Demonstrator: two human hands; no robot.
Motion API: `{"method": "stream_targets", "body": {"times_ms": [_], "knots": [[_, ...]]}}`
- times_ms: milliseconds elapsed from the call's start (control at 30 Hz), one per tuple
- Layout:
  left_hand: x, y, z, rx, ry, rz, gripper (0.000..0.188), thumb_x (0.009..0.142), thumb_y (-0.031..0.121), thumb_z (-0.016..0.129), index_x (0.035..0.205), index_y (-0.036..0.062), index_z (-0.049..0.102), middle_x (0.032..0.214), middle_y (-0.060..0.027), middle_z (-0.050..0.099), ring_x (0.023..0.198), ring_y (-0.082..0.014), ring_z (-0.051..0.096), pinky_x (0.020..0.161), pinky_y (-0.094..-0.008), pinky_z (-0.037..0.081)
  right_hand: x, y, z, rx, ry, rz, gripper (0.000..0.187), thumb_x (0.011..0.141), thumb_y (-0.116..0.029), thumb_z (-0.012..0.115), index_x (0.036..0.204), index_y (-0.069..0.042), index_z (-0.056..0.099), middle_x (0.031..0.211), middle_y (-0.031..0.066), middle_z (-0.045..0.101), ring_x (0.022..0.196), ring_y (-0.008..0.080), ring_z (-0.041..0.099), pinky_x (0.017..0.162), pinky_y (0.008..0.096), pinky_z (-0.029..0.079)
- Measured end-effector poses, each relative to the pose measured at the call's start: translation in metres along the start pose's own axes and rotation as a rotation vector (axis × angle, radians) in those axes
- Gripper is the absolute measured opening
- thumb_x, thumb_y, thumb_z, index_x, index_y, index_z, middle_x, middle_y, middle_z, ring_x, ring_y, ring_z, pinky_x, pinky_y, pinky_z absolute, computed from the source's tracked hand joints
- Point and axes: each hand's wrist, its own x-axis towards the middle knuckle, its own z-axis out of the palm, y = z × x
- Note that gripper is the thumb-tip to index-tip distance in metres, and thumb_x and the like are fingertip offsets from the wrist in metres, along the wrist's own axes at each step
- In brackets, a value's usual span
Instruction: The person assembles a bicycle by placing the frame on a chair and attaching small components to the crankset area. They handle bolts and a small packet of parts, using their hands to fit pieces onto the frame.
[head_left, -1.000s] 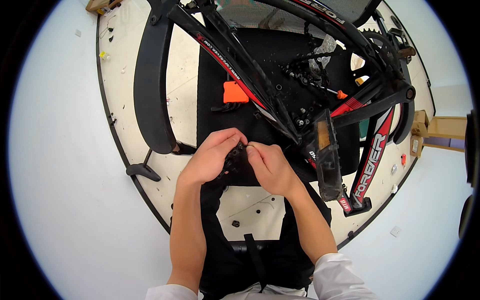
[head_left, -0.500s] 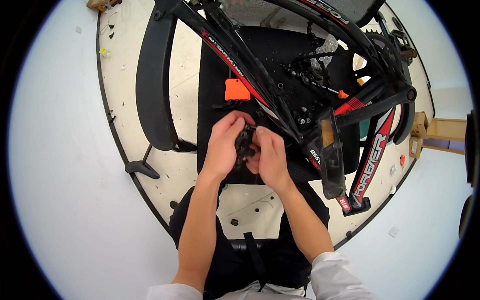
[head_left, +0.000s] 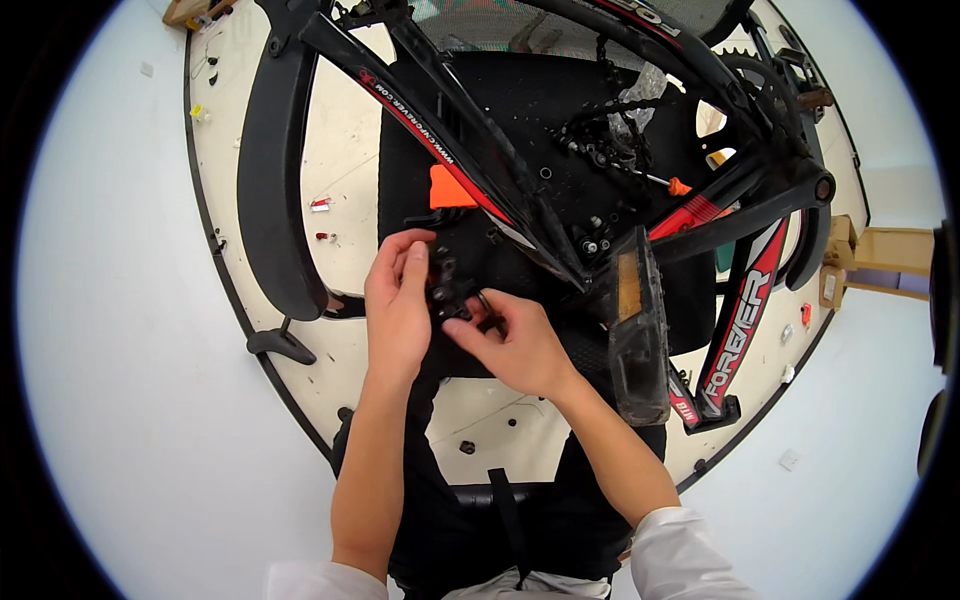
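Observation:
A small black metal bicycle part with knobby joints [head_left: 447,288] is between my two hands, above the front of a black chair seat. My left hand [head_left: 398,310] is closed along its left side, thumb and fingers upward. At its lower right, the thumb and bent fingers of my right hand [head_left: 520,345] grip the part's end, where a dark curved piece shows. The part's exact kind is hard to make out. Just beyond the hands lie an orange block-shaped case [head_left: 452,187] and black hex keys [head_left: 437,218]. To the right rises the black and red bicycle frame [head_left: 490,205].
A pedal [head_left: 640,345] on its crank arm juts out right of my right hand. Bolts [head_left: 595,240], a chain [head_left: 605,85] and an orange-handled screwdriver [head_left: 678,187] lie on the seat. The chair's armrest [head_left: 270,180] stands at left. Small parts [head_left: 467,447] are on the floor.
Both hands have moved left in the picture with the black part and spread slightly apart, showing more of it. My right hand has turned inward. The bicycle frame has shifted in view.

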Motion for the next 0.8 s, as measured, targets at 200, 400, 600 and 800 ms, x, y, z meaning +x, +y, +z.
{"method": "stream_targets", "body": {"times_ms": [200,400,600,800], "knots": [[0.004,0.008,-0.001,-0.078,-0.150,0.043,0.029,0.097,0.008,0.053,0.125,-0.0016,0.051,0.095,-0.0046,0.063,0.078,-0.0093,0.056,0.069,-0.0246,0.049,0.009,-0.001,-0.005,0.477,-0.059,0.127,0.018,0.096,-0.016,0.056,0.104,-0.001,0.062,0.087,0.0046,0.068,0.047,-0.0024,0.034,0.038,0.0181,0.022],[0.007,0.001,-0.016,-0.011,-0.185,0.034,0.019,0.097,0.014,0.055,0.110,-0.0008,0.058,0.085,-0.0044,0.064,0.073,-0.0073,0.057,0.064,-0.0223,0.047,0.016,-0.001,0.004,0.539,-0.003,0.098,0.015,0.094,-0.017,0.059,0.099,-0.004,0.066,0.082,0.0004,0.066,0.064,0.0004,0.047,0.055,0.0190,0.034],[0.005,-0.008,-0.021,0.094,-0.151,0.004,0.027,0.101,0.023,0.050,0.084,0.0026,0.054,0.067,0.0026,0.051,0.059,-0.0040,0.044,0.053,-0.0214,0.038,0.019,-0.006,0.015,0.434,0.038,0.022,0.014,0.094,-0.016,0.058,0.092,-0.003,0.063,0.078,-0.0002,0.063,0.062,0.0009,0.047,0.052,0.0191,0.035],[0.007,-0.009,-0.021,-0.075,-0.172,-0.111,0.024,0.101,0.021,0.050,0.083,0.0055,0.053,0.070,0.0022,0.050,0.061,-0.0039,0.045,0.053,-0.0199,0.037,0.024,0.001,0.017,0.626,0.002,0.134,0.016,0.095,-0.018,0.056,0.088,-0.004,0.058,0.072,-0.0012,0.056,0.049,0.0004,0.036,0.041,0.0182,0.026]]}}
